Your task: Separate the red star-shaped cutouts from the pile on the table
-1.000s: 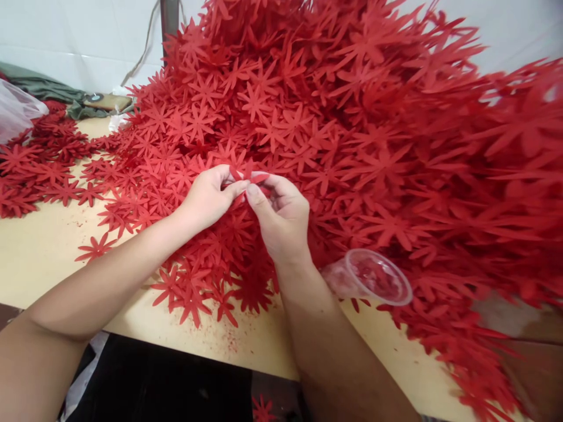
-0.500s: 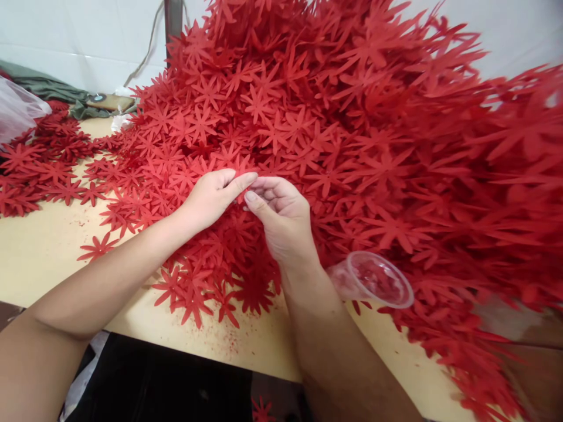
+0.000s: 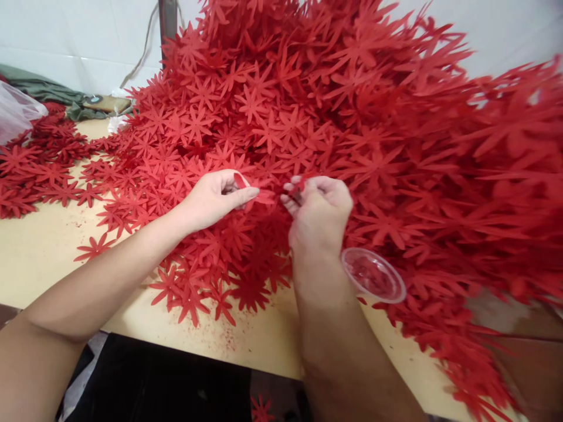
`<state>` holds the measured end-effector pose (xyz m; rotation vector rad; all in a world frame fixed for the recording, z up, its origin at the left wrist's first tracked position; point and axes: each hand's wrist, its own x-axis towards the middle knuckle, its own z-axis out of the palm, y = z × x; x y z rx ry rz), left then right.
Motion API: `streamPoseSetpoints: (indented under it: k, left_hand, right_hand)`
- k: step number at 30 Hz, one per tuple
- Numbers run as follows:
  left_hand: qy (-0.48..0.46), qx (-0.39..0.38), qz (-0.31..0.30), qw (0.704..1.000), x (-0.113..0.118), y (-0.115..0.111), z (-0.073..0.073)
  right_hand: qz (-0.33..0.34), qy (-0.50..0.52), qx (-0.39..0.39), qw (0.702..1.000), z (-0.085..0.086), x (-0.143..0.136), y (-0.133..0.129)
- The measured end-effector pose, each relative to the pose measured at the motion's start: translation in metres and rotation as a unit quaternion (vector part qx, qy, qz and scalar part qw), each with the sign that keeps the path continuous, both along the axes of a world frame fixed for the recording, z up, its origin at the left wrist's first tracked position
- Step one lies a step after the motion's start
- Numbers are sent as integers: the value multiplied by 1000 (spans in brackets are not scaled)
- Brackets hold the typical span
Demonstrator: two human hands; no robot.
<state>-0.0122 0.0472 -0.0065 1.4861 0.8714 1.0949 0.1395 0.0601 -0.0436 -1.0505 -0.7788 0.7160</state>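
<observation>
A huge heap of red star-shaped pieces [image 3: 255, 102] covers much of the table. In front of it my left hand [image 3: 220, 196] pinches a red piece [image 3: 265, 197] between thumb and fingers, its petals sticking out to the right. My right hand [image 3: 321, 205] is apart from the left, its fingers curled and slightly blurred. Something small and dark red shows at its fingertips, too unclear to make out. A clear plastic cup [image 3: 373, 275] with red bits inside lies tilted beside my right forearm.
A smaller pile of darker red pieces [image 3: 44, 158] is at the left, near a white plastic bag [image 3: 17, 111] and a green cloth [image 3: 39, 87]. A brown box [image 3: 523, 357] stands at the lower right. Red crumbs dot the table's front part [image 3: 259, 346].
My right hand has moved right, away from my left hand, and turned its back upward. A red piece now shows clearly in my left hand. The view has shifted slightly.
</observation>
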Motion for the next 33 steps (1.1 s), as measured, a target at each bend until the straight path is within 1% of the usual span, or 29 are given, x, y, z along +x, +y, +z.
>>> streamPoseSetpoints:
  k: [2, 4, 7, 9, 12, 16, 19, 21, 25, 28, 33]
  left_hand:
    - [-43, -24, 12, 999, 1, 0, 1]
    - [-77, -60, 32, 995, 2, 1, 2]
    - [-91, -86, 73, 989, 4, 1, 1]
    - [-88, -80, 89, 989, 3, 1, 0]
    - [-81, -63, 82, 991, 1, 3, -2]
    - [-49, -28, 66, 996, 1, 6, -5]
    - [-27, -5, 72, 997, 2, 7, -7]
    - [-13, -4, 78, 997, 3, 8, -8]
    - [24, 1, 82, 996, 1, 10, -13]
    - [38, 2, 77, 996, 0, 10, -13]
    - [-17, -28, 57, 998, 0, 9, -8]
  right_hand:
    - [-34, -17, 16, 999, -2, 6, 4]
    - [-42, -83, 53, 994, -1, 5, 2]
    - [-12, -186, 98, 978, 5, -8, -9]
    - [19, -216, 109, 970, 9, -17, -17]
    - [75, -210, 102, 969, 10, -26, -24]
    - [144, -202, 89, 965, 4, -30, -24]
    - [187, -165, 71, 966, 2, -31, -24]
    - [212, -134, 58, 966, 3, -32, -25]
    - [237, -111, 50, 964, 5, -32, -25]
    - [247, -97, 54, 963, 6, -32, -24]
    - [247, -75, 57, 964, 8, -30, -23]
